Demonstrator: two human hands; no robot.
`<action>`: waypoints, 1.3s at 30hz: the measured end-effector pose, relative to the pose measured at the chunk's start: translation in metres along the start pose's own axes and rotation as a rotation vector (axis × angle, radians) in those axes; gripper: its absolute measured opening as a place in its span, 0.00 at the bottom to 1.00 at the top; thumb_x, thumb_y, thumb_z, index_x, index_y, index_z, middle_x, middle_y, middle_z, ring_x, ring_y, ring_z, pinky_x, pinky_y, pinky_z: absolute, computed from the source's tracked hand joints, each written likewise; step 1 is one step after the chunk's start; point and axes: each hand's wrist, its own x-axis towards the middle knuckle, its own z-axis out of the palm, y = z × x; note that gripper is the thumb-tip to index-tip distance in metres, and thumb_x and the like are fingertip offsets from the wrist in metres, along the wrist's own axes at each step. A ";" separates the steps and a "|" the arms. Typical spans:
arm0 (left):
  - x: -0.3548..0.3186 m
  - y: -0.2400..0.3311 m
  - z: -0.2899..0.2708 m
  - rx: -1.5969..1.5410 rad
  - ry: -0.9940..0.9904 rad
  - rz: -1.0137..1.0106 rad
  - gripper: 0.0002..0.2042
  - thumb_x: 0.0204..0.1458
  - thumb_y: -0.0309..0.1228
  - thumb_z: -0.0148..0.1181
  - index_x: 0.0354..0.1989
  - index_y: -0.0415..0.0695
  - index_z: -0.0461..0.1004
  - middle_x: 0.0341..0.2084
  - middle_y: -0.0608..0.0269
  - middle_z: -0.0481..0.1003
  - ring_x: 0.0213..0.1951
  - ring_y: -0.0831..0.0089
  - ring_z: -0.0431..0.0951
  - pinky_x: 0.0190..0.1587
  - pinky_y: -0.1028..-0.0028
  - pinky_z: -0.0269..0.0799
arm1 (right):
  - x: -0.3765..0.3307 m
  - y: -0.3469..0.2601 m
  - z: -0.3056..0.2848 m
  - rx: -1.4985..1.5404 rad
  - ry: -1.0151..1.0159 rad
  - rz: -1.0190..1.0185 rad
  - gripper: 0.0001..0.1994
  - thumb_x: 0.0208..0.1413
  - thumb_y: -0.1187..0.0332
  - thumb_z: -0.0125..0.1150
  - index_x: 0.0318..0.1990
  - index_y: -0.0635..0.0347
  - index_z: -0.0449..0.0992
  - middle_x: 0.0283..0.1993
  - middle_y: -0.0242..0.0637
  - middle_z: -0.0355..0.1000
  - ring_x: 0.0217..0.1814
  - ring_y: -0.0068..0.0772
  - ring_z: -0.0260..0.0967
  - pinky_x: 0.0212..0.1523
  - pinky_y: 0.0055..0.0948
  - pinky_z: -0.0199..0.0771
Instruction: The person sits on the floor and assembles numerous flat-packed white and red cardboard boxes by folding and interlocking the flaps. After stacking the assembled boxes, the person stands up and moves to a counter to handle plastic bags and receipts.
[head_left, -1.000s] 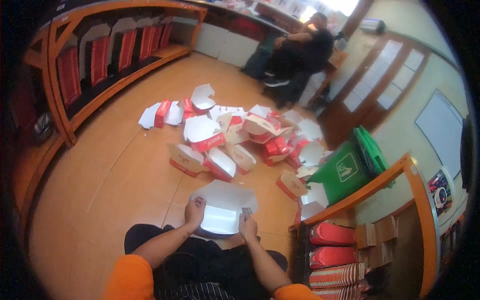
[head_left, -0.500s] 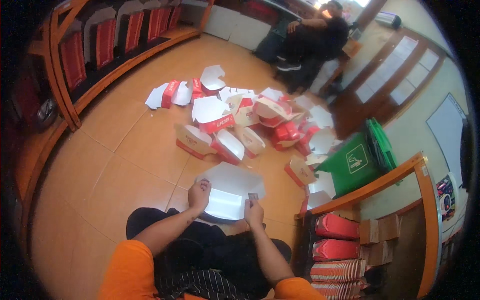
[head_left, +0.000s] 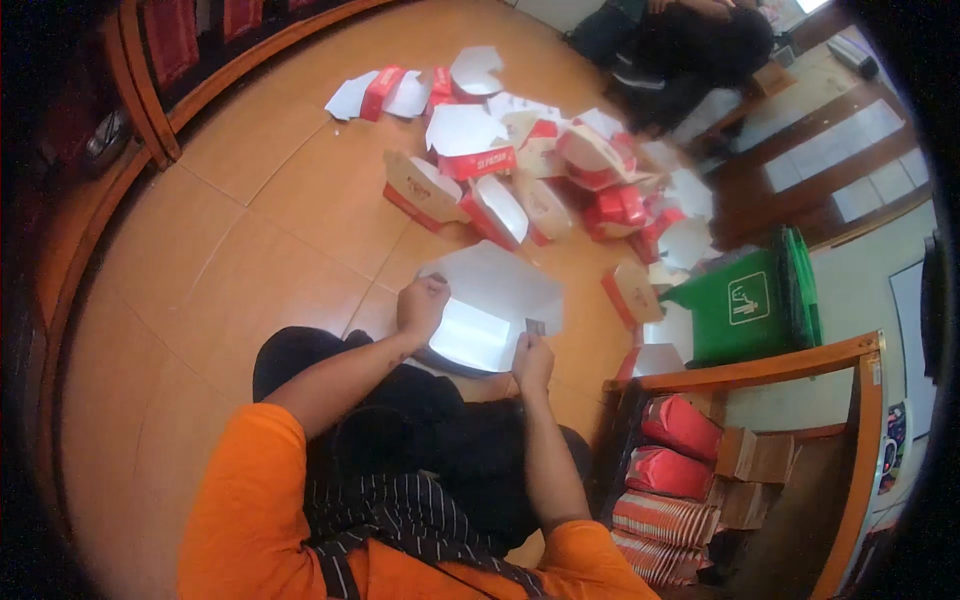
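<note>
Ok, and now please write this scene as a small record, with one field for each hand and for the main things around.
left hand: grips the left side of the box
right hand: grips the right side of the same box
box state: open, white inside
heap: more boxes, red, white and brown, lying loosely on the floor beyond the held one
bin: green, right of the heap
shelf: wooden frame, lower right, with red packs inside
co-worker: upper right, partly out of frame

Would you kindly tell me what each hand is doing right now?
Left hand: closed, holding the left side of the open box.
Right hand: closed, holding its right side.
</note>
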 end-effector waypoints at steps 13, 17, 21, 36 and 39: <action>0.004 0.000 0.002 -0.012 0.013 -0.086 0.14 0.49 0.39 0.61 0.27 0.37 0.78 0.25 0.49 0.79 0.31 0.57 0.80 0.36 0.64 0.73 | 0.001 -0.002 -0.002 0.046 0.072 -0.029 0.16 0.60 0.60 0.46 0.37 0.64 0.77 0.32 0.59 0.74 0.36 0.63 0.72 0.39 0.52 0.71; 0.000 -0.012 0.009 -0.102 0.046 -0.196 0.16 0.52 0.40 0.58 0.36 0.37 0.76 0.34 0.49 0.79 0.39 0.58 0.80 0.42 0.65 0.72 | 0.003 -0.002 -0.003 0.035 0.057 -0.014 0.17 0.60 0.60 0.46 0.38 0.64 0.77 0.32 0.58 0.74 0.36 0.63 0.72 0.39 0.52 0.71; -0.006 -0.015 0.017 0.019 -0.030 -0.220 0.19 0.54 0.39 0.56 0.48 0.37 0.72 0.46 0.46 0.75 0.49 0.58 0.75 0.51 0.64 0.69 | 0.005 -0.004 -0.007 0.080 -0.003 0.069 0.18 0.59 0.59 0.47 0.41 0.65 0.78 0.36 0.57 0.75 0.40 0.58 0.73 0.43 0.44 0.72; 0.000 -0.060 0.034 -0.387 -0.339 -0.262 0.29 0.50 0.25 0.57 0.61 0.33 0.55 0.64 0.49 0.58 0.67 0.65 0.56 0.67 0.71 0.52 | -0.006 -0.015 0.003 0.314 -0.119 0.003 0.33 0.55 0.55 0.57 0.63 0.70 0.59 0.63 0.59 0.60 0.66 0.53 0.59 0.65 0.37 0.56; -0.006 -0.050 0.038 -0.606 -0.295 -0.228 0.30 0.49 0.22 0.57 0.61 0.33 0.52 0.66 0.50 0.54 0.69 0.64 0.53 0.69 0.70 0.49 | 0.005 0.018 0.027 0.602 -0.227 0.087 0.29 0.55 0.62 0.57 0.60 0.71 0.61 0.66 0.58 0.53 0.69 0.53 0.49 0.67 0.37 0.49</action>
